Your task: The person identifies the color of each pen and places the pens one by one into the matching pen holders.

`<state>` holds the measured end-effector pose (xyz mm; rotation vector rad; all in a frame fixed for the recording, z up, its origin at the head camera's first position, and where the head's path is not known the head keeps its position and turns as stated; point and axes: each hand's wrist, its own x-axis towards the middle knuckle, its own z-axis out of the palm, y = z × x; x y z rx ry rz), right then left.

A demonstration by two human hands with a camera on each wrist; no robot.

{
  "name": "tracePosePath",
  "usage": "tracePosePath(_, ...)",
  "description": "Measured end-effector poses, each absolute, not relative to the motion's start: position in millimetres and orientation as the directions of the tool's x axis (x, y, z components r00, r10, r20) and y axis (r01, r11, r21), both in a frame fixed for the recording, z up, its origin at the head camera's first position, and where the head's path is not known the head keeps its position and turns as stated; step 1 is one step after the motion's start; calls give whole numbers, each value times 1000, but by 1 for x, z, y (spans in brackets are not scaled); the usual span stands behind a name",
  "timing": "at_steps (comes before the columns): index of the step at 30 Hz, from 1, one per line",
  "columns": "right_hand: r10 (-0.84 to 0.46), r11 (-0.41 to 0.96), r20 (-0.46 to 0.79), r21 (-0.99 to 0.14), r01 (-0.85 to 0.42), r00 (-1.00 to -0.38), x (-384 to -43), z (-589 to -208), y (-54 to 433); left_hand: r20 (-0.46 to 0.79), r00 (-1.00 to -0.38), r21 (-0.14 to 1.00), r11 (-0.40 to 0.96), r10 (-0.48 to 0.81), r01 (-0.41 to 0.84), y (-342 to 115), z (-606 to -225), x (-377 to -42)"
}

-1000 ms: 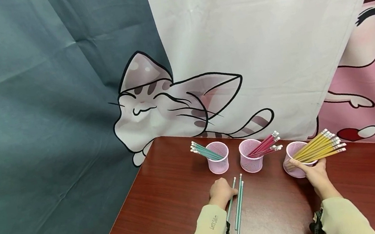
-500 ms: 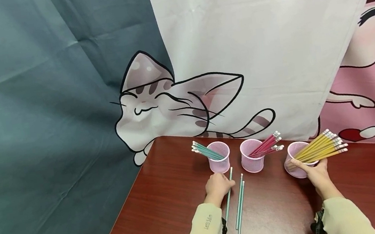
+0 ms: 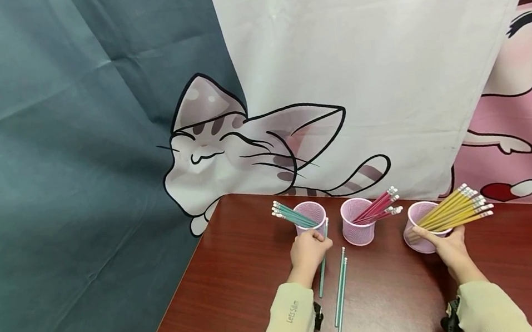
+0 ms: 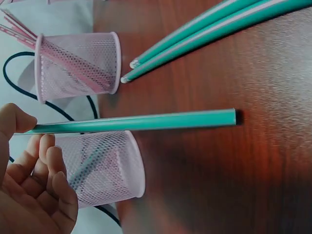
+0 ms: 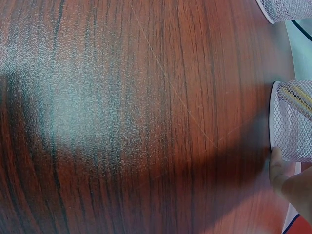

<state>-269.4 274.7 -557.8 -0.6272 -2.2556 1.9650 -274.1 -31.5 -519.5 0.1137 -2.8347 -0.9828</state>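
My left hand pinches a green pencil between thumb and fingers, just in front of the left pink mesh cup. The pencil's eraser end points toward that cup, and its blunt end hangs toward me. Several green pencils lean in the left cup. Two more green pencils lie side by side on the table, right of my left hand. My right hand grips the right pink mesh cup, thumb at its near side; several yellow pencils lean out of it to the right.
Between these two stands a middle pink mesh cup with several dark pink pencils. All three cups are in a row near the far edge of the brown wooden table. A printed cloth hangs behind the table.
My left hand has picked up one green pencil from beside the other two and carried it forward to the left cup. My right hand keeps its grip on the right cup.
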Motion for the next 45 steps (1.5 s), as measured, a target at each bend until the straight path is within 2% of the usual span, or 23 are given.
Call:
tracePosePath(25,344,79,-202,-967,243,-917,-269,-557,275,226,-956,725,688,-187,37,-35,-481,-280)
tracePosePath(40,339,72,-207,-967,245,-918,-269,-557,275,301,-922,783,615,-244,93,-37,-469,-284)
tracePosePath(45,348,72,-195,-970,234,-917,-269,-558,274,348,-892,809,574,-287,131,-40,-461,-285)
